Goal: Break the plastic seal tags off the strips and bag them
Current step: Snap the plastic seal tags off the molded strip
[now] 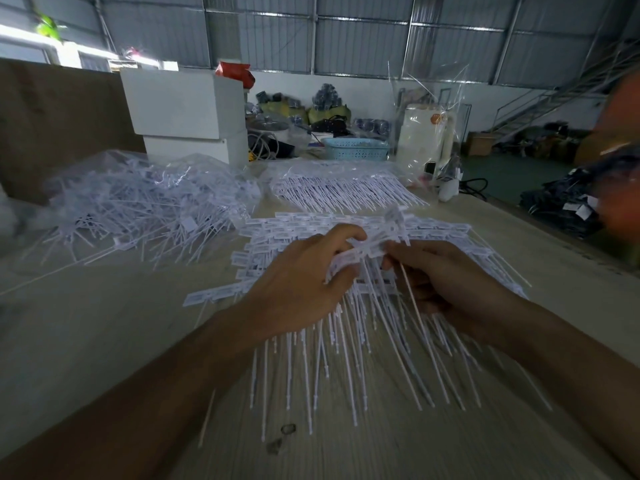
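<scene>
Gripping thin white plastic strip (367, 251), both hands.

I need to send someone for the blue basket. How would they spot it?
Look to the table's far edge, right of the stacked white blocks. The basket sits there beside a white bag; it alone is light blue with perforated sides.

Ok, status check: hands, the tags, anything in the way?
Left hand and right hand both gripping one strip of seal tags above the pile on the table. Loose tags heaped in the clear bag, far left. Nothing blocking.
</scene>
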`<move>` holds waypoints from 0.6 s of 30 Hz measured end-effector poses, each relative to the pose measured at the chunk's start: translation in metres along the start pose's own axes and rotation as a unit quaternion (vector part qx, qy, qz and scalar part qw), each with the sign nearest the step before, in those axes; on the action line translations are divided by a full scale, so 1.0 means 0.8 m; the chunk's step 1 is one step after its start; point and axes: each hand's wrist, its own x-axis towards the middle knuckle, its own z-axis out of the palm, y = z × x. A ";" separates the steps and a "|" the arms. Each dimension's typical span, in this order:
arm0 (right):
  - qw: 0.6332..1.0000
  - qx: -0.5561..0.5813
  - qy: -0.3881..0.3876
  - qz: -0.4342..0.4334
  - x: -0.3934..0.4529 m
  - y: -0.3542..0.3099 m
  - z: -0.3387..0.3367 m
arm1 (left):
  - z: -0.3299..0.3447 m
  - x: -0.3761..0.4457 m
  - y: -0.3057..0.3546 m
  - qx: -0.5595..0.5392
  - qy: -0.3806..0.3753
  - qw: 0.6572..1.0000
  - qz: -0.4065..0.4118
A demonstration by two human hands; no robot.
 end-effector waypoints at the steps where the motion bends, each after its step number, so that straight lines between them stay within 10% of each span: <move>1: 1.000 -0.004 0.007 -0.002 0.000 0.000 -0.001 | 0.000 -0.001 -0.002 0.050 -0.005 0.999 -0.004; 9: 0.994 -0.077 -0.034 -0.066 -0.002 0.004 0.002 | 0.001 0.001 -0.001 0.147 0.040 0.987 0.041; 18: 0.985 -0.119 -0.021 -0.120 -0.003 0.001 0.001 | 0.002 0.006 -0.005 -0.044 0.017 0.999 0.008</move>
